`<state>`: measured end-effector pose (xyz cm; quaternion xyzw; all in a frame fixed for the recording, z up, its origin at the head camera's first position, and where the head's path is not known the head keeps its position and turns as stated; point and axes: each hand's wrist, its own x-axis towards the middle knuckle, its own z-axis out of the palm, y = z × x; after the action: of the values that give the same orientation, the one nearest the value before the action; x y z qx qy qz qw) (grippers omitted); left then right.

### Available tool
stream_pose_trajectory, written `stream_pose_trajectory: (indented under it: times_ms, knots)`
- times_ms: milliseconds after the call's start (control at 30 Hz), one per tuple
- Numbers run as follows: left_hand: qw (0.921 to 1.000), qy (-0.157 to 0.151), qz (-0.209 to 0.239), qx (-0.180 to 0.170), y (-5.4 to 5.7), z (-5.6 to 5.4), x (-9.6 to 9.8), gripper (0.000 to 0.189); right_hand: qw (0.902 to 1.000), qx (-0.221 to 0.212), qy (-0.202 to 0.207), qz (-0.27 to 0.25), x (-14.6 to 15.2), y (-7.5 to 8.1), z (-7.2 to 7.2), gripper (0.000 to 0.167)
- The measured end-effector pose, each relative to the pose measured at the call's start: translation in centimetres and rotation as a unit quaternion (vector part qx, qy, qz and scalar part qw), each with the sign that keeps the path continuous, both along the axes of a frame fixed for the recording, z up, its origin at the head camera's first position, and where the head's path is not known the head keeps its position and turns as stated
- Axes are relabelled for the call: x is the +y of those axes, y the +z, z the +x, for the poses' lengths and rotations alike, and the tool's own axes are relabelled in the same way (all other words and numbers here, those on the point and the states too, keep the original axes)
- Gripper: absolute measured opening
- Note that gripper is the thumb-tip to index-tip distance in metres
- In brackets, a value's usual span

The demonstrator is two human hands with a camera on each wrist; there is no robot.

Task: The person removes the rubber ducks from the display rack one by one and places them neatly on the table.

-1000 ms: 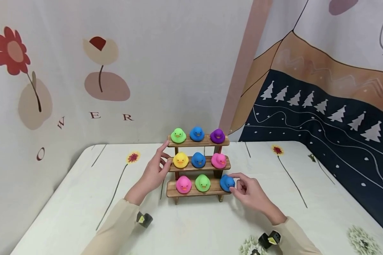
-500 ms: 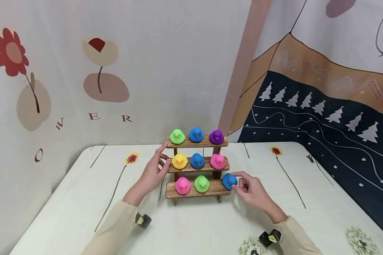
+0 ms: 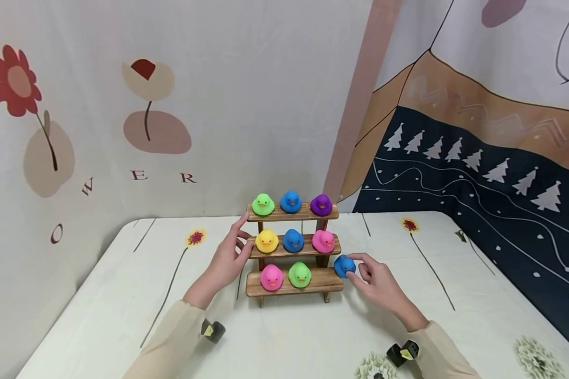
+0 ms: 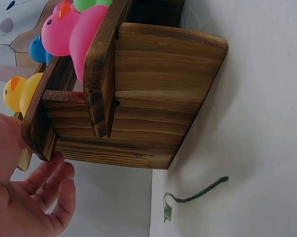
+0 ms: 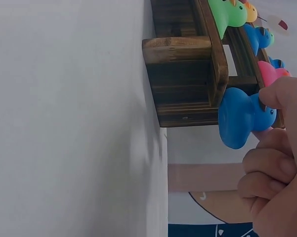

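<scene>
My right hand [image 3: 379,283] pinches a blue rubber duck [image 3: 344,266] between thumb and index finger, at the right end of the bottom tier. In the right wrist view this blue duck [image 5: 235,118] hangs just past the board's end. A three-tier wooden display stand [image 3: 294,287] stands on the table. My left hand [image 3: 222,267] grips its left side at the middle tier; the left wrist view has thumb and fingers around that board's end. A pink duck [image 3: 271,277] and a green duck [image 3: 300,275] sit on the bottom tier.
The middle tier bears a yellow duck [image 3: 267,240], a blue one and a pink one [image 3: 323,241]. On top stand a green duck, a blue one and a purple duck [image 3: 321,205]. A printed cloth [image 3: 170,295] covers the table, and a patterned curtain hangs behind.
My right hand has drawn the blue duck rightward and slightly up, from its spot on the bottom tier to beyond the board's end. My left hand has stayed on the stand.
</scene>
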<state>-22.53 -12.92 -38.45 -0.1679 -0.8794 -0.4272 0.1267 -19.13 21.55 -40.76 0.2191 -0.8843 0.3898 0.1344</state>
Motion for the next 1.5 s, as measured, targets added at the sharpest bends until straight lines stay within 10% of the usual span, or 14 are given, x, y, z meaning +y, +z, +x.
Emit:
stream_pose_trajectory:
  times_ms: [867,1500]
  knots:
    - [1.0,-0.002,0.003,0.008,-0.2,-0.1,0.1,0.068,0.9981,-0.035,0.008,-0.049,1.3,-0.7,-1.1,0.034]
    - [1.0,-0.002,0.001,0.01,-0.2,-0.2,-0.1,0.068,0.9876,-0.115,-0.065,-0.084,3.8,-2.0,-3.1,0.039]
